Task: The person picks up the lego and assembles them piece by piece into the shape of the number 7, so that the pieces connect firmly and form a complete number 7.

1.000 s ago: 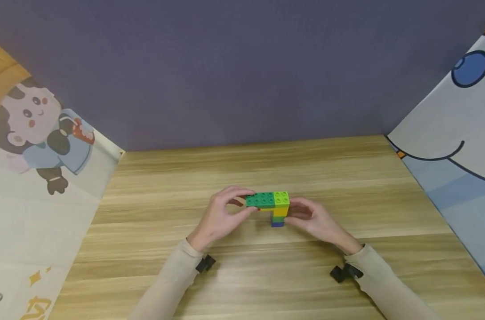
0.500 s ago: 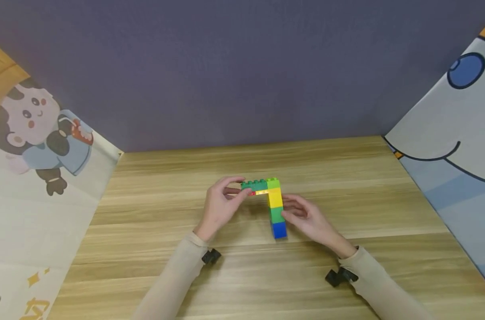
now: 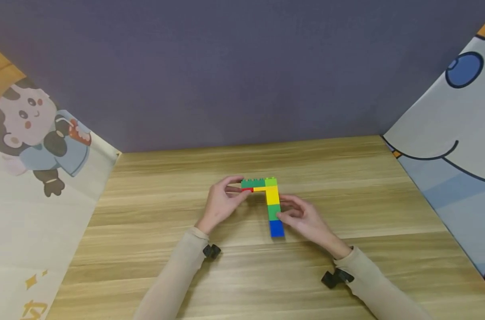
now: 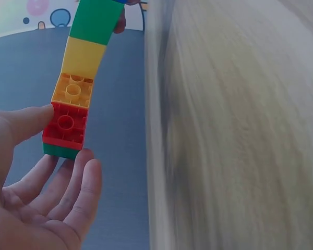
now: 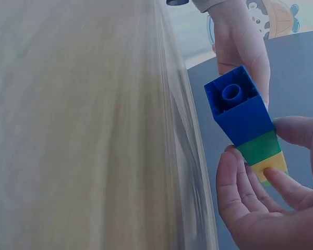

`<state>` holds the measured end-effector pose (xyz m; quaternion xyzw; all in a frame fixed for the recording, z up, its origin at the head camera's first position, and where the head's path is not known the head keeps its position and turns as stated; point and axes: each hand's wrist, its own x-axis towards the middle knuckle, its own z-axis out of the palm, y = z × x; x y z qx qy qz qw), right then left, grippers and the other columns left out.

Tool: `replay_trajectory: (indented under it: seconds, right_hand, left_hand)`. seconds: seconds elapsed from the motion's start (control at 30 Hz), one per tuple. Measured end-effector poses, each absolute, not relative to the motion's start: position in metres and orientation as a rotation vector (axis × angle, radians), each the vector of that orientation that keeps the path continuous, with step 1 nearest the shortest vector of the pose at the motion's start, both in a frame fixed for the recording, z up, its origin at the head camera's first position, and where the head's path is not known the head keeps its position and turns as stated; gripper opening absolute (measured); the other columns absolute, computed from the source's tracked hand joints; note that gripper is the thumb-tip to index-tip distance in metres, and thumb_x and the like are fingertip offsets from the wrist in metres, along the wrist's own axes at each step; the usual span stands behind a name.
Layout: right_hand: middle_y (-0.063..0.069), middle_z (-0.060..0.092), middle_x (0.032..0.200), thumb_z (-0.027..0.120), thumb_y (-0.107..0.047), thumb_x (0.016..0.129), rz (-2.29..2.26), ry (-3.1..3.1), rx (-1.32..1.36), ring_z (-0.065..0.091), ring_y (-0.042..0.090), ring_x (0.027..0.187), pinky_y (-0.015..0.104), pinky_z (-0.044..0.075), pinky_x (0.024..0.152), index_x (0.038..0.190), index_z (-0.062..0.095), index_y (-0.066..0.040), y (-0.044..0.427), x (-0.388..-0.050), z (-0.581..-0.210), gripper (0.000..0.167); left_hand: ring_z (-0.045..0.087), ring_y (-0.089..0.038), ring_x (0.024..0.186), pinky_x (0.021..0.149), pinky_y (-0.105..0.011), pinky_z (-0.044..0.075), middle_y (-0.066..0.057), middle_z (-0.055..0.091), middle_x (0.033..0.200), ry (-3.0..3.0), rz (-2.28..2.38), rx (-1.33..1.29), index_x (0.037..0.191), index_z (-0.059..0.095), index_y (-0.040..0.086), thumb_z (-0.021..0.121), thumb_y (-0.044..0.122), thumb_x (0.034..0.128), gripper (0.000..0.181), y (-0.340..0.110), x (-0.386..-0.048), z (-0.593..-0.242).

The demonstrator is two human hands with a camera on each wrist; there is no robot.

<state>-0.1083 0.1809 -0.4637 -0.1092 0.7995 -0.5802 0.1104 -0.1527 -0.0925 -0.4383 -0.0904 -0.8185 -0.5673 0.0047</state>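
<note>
Joined toy building bricks form an upside-down L, lifted and tilted above the table. Its column runs down from a lime brick (image 3: 270,182) through a yellow brick (image 3: 272,195) and a green brick (image 3: 274,212) to a blue brick (image 3: 277,228), whose hollow underside shows in the right wrist view. The side arm is a long dark green brick (image 3: 253,183) over a red brick (image 4: 67,125) and a yellow-orange piece (image 4: 72,92). My left hand (image 3: 220,205) pinches the arm's free end between thumb and fingers. My right hand (image 3: 309,221) holds the column near the green and yellow bricks.
Beneath the hands lies a wood-grain table (image 3: 242,284), with a dark blue-grey panel (image 3: 242,75) along its far edge. Cartoon-printed panels stand at left (image 3: 46,133) and right (image 3: 446,120). Small black devices (image 3: 212,251) sit on both wrists.
The brick build has tipped up, so its column side faces the head camera and the top studs show less. It has shifted slightly left. Both hands keep their hold.
</note>
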Motion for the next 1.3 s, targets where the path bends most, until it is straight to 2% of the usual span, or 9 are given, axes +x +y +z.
replay_trajectory:
  seconds: [0.33,0.6,0.87,1.2,1.3]
  right_hand:
    - [0.022,0.058,0.153,0.073,-0.024,0.103,-1.67,2.357,-0.274,0.074,0.029,0.113,0.024,0.06,0.089,0.154,0.052,-0.006,0.174,-0.109,-0.461,0.058]
    - [0.019,0.056,0.156,0.074,-0.026,0.101,-1.632,2.365,-0.231,0.072,0.03,0.119,0.031,0.056,0.095,0.157,0.05,-0.009,0.172,-0.11,-0.461,0.063]
    - [0.019,0.053,0.159,0.075,-0.027,0.1,-1.604,2.377,-0.218,0.072,0.03,0.12,0.03,0.058,0.094,0.158,0.049,-0.008,0.167,-0.113,-0.461,0.066]
    - [0.016,0.053,0.159,0.076,-0.025,0.099,-1.589,2.374,-0.181,0.068,0.032,0.127,0.046,0.058,0.104,0.158,0.049,-0.009,0.165,-0.118,-0.465,0.067]
    - [0.016,0.054,0.158,0.076,-0.026,0.099,-1.582,2.379,-0.171,0.066,0.033,0.129,0.047,0.058,0.104,0.158,0.049,-0.008,0.164,-0.12,-0.466,0.066]
  left_hand:
    - [0.077,-0.032,0.104,0.09,-0.043,0.065,-0.015,0.076,0.127,-2.609,-1.692,-0.264,0.135,0.071,0.005,0.084,0.022,0.0944,0.046,-0.093,-0.159,-0.443]
    - [0.077,-0.031,0.103,0.084,-0.042,0.066,-0.014,0.078,0.124,-2.635,-1.628,-0.247,0.134,0.073,0.007,0.084,0.025,0.0947,0.044,-0.092,-0.163,-0.446]
    - [0.077,-0.032,0.105,0.084,-0.041,0.066,-0.015,0.078,0.124,-2.662,-1.612,-0.22,0.136,0.072,0.008,0.082,0.026,0.0964,0.044,-0.091,-0.167,-0.451]
    - [0.077,-0.031,0.107,0.087,-0.042,0.065,-0.015,0.076,0.128,-2.692,-1.599,-0.174,0.137,0.072,0.009,0.082,0.029,0.0964,0.046,-0.09,-0.171,-0.454]
    - [0.077,-0.032,0.106,0.087,-0.043,0.065,-0.015,0.076,0.127,-2.695,-1.589,-0.169,0.136,0.072,0.009,0.082,0.028,0.0962,0.045,-0.09,-0.172,-0.455]
